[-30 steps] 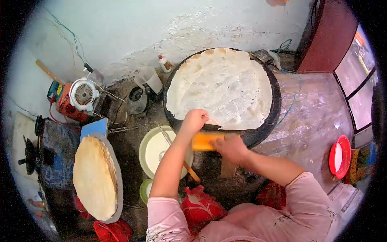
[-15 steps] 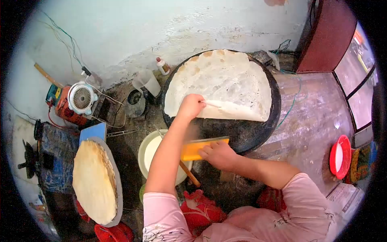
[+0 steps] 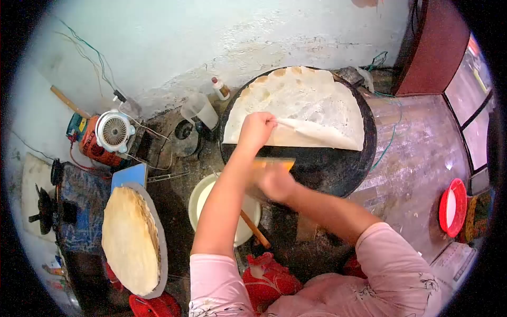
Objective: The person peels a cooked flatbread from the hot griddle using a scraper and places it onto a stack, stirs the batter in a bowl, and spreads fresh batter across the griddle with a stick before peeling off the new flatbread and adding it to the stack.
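Observation:
A thin pale flatbread (image 3: 306,103) lies on a round black griddle (image 3: 338,171), its near edge lifted and folded back. Pinched in my left hand (image 3: 259,128) is that near edge. Below it, my right hand (image 3: 278,182) is closed on an orange scraper (image 3: 282,162), blurred by motion, just off the griddle's near rim. Left of my right hand stands a bowl of white batter (image 3: 200,198), partly hidden by my left forearm, with a wooden-handled ladle (image 3: 255,230) across it.
A stack of round flatbreads (image 3: 130,240) sits on a board at the left. Behind it are a white blower (image 3: 115,131) and a clear jug (image 3: 199,110). A white bottle (image 3: 221,89) stands by the wall; a red basin (image 3: 452,207) is at the far right.
My left hand has moved up and away, peeling the flatbread's near edge off the griddle and folding it back. My right hand and the scraper have moved left, the scraper dipping toward me and rising again.

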`<state>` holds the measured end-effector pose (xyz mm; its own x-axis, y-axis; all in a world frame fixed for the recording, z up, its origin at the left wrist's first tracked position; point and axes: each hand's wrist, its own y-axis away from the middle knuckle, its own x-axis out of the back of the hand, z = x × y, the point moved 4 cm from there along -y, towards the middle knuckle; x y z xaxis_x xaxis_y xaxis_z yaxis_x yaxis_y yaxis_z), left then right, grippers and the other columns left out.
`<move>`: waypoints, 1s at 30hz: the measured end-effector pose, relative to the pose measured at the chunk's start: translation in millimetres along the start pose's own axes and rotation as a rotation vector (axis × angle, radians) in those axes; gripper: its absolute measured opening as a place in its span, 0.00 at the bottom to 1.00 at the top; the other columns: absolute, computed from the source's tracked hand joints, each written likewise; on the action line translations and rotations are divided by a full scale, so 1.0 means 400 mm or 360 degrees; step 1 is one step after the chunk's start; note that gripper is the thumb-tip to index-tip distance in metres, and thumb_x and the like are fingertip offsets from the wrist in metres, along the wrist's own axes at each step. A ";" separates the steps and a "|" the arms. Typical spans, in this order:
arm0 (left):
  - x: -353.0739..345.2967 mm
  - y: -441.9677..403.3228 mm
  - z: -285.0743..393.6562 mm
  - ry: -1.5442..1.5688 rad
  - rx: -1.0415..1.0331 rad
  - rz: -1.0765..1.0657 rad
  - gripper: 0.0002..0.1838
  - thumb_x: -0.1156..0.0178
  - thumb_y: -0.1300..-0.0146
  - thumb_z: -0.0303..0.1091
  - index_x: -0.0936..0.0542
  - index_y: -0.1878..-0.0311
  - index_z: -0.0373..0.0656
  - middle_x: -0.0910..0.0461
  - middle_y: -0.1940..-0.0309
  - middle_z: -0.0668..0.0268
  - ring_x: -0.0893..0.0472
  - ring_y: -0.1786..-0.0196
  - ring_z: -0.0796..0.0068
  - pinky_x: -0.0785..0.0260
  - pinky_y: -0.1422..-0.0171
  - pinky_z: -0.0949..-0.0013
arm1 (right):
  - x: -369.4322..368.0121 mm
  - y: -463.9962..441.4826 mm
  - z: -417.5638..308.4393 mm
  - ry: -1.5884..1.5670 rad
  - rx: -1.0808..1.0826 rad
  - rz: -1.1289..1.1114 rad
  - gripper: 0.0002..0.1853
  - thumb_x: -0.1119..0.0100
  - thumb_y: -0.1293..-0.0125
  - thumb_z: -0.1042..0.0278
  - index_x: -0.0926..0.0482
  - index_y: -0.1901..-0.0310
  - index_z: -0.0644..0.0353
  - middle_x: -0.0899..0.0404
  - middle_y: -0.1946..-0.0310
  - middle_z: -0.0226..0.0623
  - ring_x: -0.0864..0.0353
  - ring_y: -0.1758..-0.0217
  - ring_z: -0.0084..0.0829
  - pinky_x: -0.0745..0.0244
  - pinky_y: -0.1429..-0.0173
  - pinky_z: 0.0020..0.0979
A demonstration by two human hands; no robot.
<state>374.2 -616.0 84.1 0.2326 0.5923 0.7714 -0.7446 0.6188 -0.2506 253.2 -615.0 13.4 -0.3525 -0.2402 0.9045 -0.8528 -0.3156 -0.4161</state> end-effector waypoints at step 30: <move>-0.219 0.367 0.178 -0.0855 -0.0459 -0.0115 0.32 0.40 0.52 0.30 0.35 0.40 0.45 0.36 0.44 0.55 0.36 0.43 0.53 0.42 0.45 0.52 | 0.394 0.577 -0.052 -0.0960 -0.0655 -0.0579 0.19 0.41 0.51 0.64 0.23 0.55 0.53 0.23 0.73 0.37 0.22 0.68 0.42 0.27 0.65 0.41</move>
<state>199.8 -613.7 21.6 -0.1279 0.2471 0.9605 -0.5220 0.8067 -0.2771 -7.2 -706.8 62.0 0.1422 -0.6777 0.7215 -0.9885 -0.1350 0.0680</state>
